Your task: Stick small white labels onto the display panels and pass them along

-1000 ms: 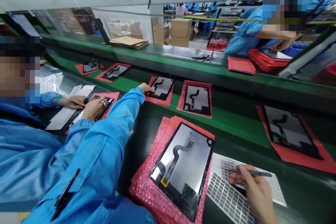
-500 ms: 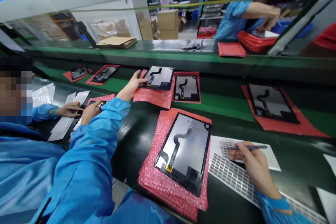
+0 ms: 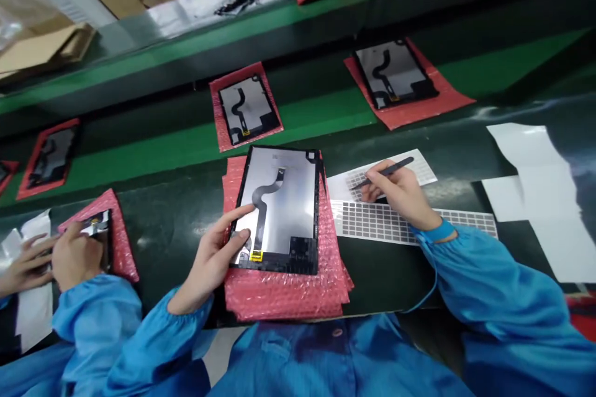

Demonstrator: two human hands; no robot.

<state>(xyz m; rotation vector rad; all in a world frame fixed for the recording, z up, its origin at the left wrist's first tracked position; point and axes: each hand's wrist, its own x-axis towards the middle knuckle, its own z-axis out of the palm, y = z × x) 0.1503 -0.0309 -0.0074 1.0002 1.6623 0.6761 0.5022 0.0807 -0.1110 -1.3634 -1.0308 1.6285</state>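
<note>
A display panel (image 3: 293,205) with a dark curved flex cable and a yellow tab lies on a stack of pink bubble-wrap sheets (image 3: 284,298) in front of me. My left hand (image 3: 209,257) is on the panel's lower left edge, its forefinger over the panel near the cable and its thumb on the corner. Black tweezers (image 3: 400,165) are held in the fingers of my right hand (image 3: 405,192), their tip over a sheet of small grey stickers (image 3: 423,164). A second sticker sheet (image 3: 372,220) lies below, partly under my right wrist.
Panels on pink wrap rest on the green strip behind, one at centre (image 3: 249,108), one at right (image 3: 395,74), others at left. White backing sheets (image 3: 544,192) lie at right. At left a co-worker's hands (image 3: 77,254) handle another panel. Cardboard (image 3: 41,49) is on the shelf.
The view has turned down and right. My left hand has come back from the green strip to the stack, and the panel there is now under its fingers. My right hand still holds the tweezers.
</note>
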